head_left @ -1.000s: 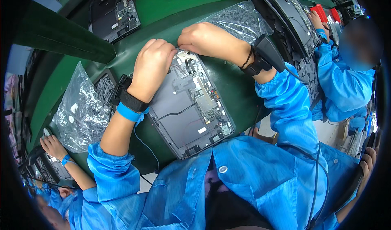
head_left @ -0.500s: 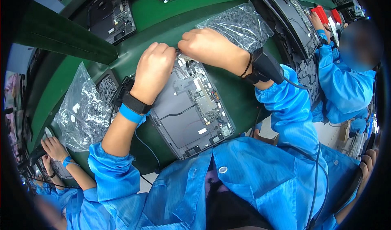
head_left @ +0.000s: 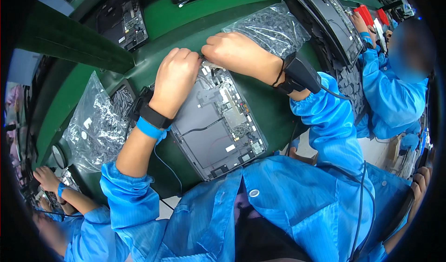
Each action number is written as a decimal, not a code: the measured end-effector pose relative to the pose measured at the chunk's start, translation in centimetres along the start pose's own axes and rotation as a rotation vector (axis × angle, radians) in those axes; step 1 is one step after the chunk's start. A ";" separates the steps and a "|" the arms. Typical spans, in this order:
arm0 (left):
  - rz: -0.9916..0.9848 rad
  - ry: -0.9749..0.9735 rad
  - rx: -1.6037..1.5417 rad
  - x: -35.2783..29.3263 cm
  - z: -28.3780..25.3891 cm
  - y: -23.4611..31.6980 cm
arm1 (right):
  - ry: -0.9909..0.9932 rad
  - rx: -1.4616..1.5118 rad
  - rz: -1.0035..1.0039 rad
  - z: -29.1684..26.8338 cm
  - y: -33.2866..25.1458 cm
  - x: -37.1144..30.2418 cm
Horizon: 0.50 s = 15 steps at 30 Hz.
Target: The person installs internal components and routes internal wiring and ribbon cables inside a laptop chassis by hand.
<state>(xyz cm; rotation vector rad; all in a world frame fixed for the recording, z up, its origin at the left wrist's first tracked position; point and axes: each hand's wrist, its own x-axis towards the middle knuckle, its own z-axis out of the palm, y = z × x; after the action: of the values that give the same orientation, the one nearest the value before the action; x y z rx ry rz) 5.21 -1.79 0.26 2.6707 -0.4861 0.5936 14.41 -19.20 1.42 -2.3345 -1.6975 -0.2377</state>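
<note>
A grey laptop chassis (head_left: pixel 200 143) lies on the green mat in front of me, its inside bared with a circuit board (head_left: pixel 232 111) along the right half. My left hand (head_left: pixel 176 78) is closed at the far edge of the chassis, back of the hand up. Just right of it, my right hand (head_left: pixel 234 50) is closed too, its fingertips almost meeting the left ones. A bit of something dark shows between the fingertips; most of it is hidden by my fingers. Below them, thin cables run across the chassis's far end.
Clear bags of small dark parts lie left (head_left: pixel 95 132) and far right (head_left: pixel 269 27). A dark tray (head_left: pixel 123 97) stands by the left bag. Stacked chassis (head_left: pixel 327 22) stand at the right; another chassis (head_left: pixel 123 18) lies beyond the green post (head_left: pixel 88 46). Co-workers sit on both sides.
My hands stay almost where they were, both closed at the chassis's far edge. The chassis units at the far side have shifted slightly left. A co-worker's hand at lower left has moved down and left.
</note>
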 end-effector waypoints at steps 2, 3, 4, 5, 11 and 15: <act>-0.028 0.050 -0.037 -0.1 -1.4 1.5 | 0.047 0.050 -0.017 0.3 0.6 -0.3; -0.036 0.028 -0.035 -0.8 -2.1 2.5 | 0.051 0.046 -0.012 0.1 0.8 -0.4; -0.048 0.008 -0.030 -1.8 -3.0 3.3 | 0.240 0.100 -0.005 -0.1 0.9 -0.5; -0.073 -0.036 -0.057 -2.5 -3.4 4.2 | 0.423 0.151 0.006 -0.4 1.1 -1.0; -0.153 -0.195 -0.098 -4.3 -3.4 5.0 | 0.522 0.260 0.080 -2.3 -0.7 -4.8; -0.204 -0.160 -0.247 -3.8 -3.1 4.9 | 0.481 0.282 0.003 -1.3 -2.3 -7.0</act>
<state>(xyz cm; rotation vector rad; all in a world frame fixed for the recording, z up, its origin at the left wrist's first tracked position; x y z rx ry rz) -1.00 -3.81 2.48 2.4995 -0.3015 0.2441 10.07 -25.33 0.98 -1.8851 -1.3877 -0.4805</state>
